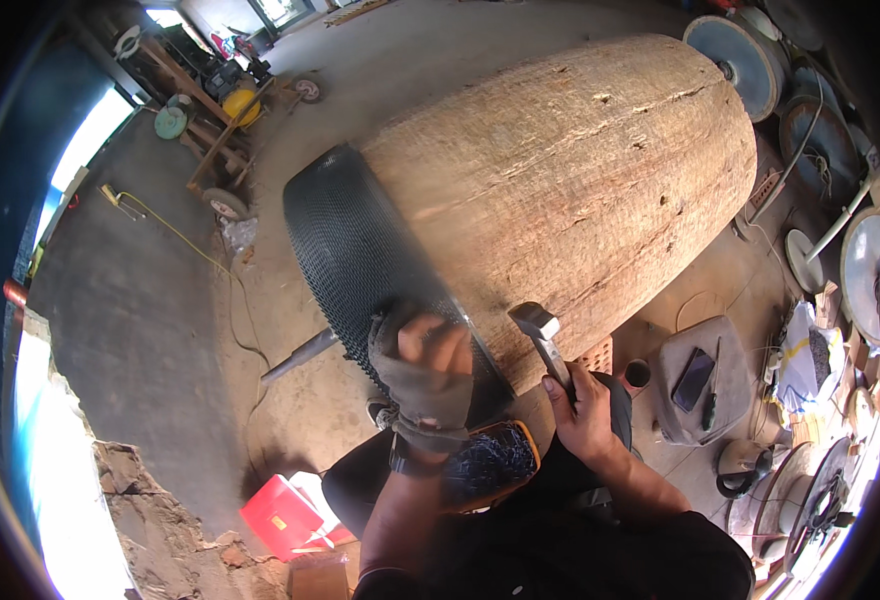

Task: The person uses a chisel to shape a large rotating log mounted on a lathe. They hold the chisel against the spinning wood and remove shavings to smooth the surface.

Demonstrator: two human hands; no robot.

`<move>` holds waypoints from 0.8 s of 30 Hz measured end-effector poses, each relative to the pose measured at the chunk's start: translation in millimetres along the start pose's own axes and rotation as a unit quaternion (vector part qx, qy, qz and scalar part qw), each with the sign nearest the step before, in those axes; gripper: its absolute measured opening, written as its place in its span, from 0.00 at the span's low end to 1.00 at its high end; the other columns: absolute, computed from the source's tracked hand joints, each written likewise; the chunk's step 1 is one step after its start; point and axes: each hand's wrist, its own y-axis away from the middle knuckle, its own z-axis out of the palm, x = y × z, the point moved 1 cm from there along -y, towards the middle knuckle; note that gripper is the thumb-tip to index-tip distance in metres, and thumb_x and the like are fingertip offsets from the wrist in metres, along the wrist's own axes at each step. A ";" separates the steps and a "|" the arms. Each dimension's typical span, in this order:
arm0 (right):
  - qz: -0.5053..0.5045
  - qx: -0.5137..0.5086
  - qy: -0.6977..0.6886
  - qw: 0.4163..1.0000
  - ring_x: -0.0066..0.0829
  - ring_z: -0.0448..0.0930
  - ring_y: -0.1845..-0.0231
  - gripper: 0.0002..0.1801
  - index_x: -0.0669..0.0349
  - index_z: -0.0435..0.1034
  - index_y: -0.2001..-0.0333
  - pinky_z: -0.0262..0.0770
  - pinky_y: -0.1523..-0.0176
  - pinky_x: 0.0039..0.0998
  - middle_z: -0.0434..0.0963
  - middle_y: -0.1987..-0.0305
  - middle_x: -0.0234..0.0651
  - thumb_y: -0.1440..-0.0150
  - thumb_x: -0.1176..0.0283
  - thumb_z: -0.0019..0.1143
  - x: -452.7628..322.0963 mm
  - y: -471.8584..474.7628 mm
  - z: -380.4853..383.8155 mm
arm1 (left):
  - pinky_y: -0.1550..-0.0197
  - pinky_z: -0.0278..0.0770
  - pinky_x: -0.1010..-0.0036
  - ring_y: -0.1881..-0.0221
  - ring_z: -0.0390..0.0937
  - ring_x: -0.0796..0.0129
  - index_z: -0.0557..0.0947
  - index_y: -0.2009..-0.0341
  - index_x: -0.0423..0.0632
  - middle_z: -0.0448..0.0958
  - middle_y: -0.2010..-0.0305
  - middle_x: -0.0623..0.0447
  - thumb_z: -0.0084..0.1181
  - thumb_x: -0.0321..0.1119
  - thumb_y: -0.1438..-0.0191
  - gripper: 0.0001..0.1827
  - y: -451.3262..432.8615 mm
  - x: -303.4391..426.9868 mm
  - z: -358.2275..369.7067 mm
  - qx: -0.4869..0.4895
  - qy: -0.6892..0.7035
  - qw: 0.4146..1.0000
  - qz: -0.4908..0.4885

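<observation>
A large tapered wooden drum point(560, 195) lies in front of me, its surface cracked and pitted. Around its left end runs a dark band of toothed or perforated sheet point(354, 232). My left hand point(429, 360), in a grey glove with bare fingertips, is over the band near its right edge. Motion blur hides whether those fingers hold anything. My right hand point(586, 420) grips a hammer point(549, 337) by its handle, the metal head raised beside the band's edge. At my lap sits an orange-rimmed tray point(534, 444) with many thin metal pieces, likely nails.
A metal shaft point(301, 356) juts from the drum's left end. On the right, a padded stool point(699, 375) carries a phone point(693, 380) and a screwdriver-like tool point(710, 409). Spools point(785, 495) stand nearby. A red box point(282, 517) lies lower left; a wheeled wooden frame point(222, 135) stands beyond.
</observation>
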 end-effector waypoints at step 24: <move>-0.023 -0.095 0.091 0.991 0.58 0.83 0.69 0.14 0.69 0.67 0.47 0.80 0.66 0.48 0.80 0.68 0.54 0.31 0.71 0.54 -24.6 -9.2 -10.2 | 0.48 0.72 0.53 0.53 0.73 0.51 0.81 0.65 0.53 0.72 0.60 0.53 0.69 0.30 0.61 0.15 -9.2 19.5 20.8 -0.060 -0.073 0.995 -0.040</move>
